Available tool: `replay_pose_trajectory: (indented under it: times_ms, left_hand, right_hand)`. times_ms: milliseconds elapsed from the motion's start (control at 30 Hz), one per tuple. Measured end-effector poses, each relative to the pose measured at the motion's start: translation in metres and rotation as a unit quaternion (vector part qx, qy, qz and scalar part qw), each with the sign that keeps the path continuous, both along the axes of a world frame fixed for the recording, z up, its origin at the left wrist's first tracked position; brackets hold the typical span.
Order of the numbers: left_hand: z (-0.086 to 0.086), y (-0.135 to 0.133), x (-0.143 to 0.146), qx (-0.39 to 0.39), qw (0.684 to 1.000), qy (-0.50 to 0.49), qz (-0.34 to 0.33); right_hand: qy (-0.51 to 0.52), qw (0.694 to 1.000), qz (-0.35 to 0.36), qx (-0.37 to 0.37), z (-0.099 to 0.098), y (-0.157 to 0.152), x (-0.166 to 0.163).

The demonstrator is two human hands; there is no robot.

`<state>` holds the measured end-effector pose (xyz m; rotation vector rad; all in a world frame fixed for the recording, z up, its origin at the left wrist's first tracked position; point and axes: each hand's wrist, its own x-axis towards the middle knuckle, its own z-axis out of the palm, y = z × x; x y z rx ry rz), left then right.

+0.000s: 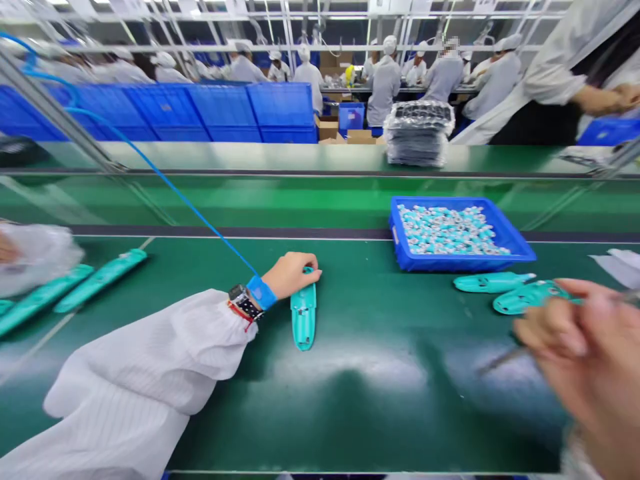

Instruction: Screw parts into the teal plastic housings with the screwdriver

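Note:
My left hand point(293, 275) grips the far end of a teal plastic housing point(303, 320), its thumb and fingers closed over it. The long, narrow piece lies on the green work surface, its rounded end toward me. Around my left wrist are a watch and a blue wrist strap point(262, 292) with a blue cord. At the right, blurred by motion, my right hand point(585, 340) is closed around a thin pointed tool point(503, 360), its tip pointing left; its exact kind is unclear. Just beyond that hand lie two more teal housings, one plain point(493, 283) and one partly covered point(527, 298).
A blue bin point(465, 262) full of small teal-and-white parts stands at the back right. More teal housings point(103, 280) lie at the left, near a co-worker's sleeve point(40, 257). Behind the raised ledge point(260, 157) are a wrapped stack point(419, 133), blue crates point(225, 110) and several people.

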<state>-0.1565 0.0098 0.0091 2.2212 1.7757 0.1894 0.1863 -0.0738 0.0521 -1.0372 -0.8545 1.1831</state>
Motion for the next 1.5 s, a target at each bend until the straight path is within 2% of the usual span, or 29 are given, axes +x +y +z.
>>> replay_pose_trajectory:
  times_ms: [100,167,233,333,567,733,900,1033,1167,1333,1500]
  left_hand:
    - [-0.012,0.004,0.064,0.008,0.996,-0.053,-0.065]
    - [-0.017,0.006,0.099,0.014,0.993,-0.074,-0.086]
    - [-0.019,0.005,0.123,0.017,0.993,-0.071,-0.092]
    - [-0.016,0.001,0.142,0.024,0.993,-0.042,-0.104]
    - [-0.007,-0.007,0.151,0.025,0.988,-0.027,-0.147]
    - [-0.005,-0.008,0.153,0.026,0.989,-0.022,-0.145]
    - [-0.003,-0.010,0.155,0.020,0.990,-0.017,-0.142]
    - [0.000,-0.008,0.155,-0.003,0.988,-0.003,-0.155]
    - [0.003,-0.007,0.155,-0.006,0.982,0.010,-0.188]
    - [0.008,-0.006,0.155,-0.043,0.973,0.016,-0.226]
    - [0.005,-0.007,0.155,-0.014,0.972,0.024,-0.234]
  right_hand:
    - [0.053,0.995,0.072,0.046,0.003,0.014,-0.035]
    - [0.068,0.991,0.097,0.061,0.000,0.021,-0.053]
    - [0.075,0.992,0.080,0.061,-0.003,0.024,-0.064]
    - [0.066,0.996,0.040,0.052,-0.002,0.020,-0.070]
    - [0.060,0.991,0.031,0.112,-0.004,0.011,-0.082]
    - [0.028,0.993,-0.002,0.115,-0.008,0.014,-0.089]
    - [0.038,0.990,0.022,0.131,-0.008,0.016,-0.090]
    - [0.020,0.977,0.054,0.207,-0.010,0.016,-0.096]
    - [-0.015,0.959,0.019,0.283,-0.015,0.016,-0.103]
    - [-0.088,0.952,0.021,0.291,-0.022,0.014,-0.110]
    - [-0.039,0.961,0.017,0.273,-0.024,0.016,-0.108]
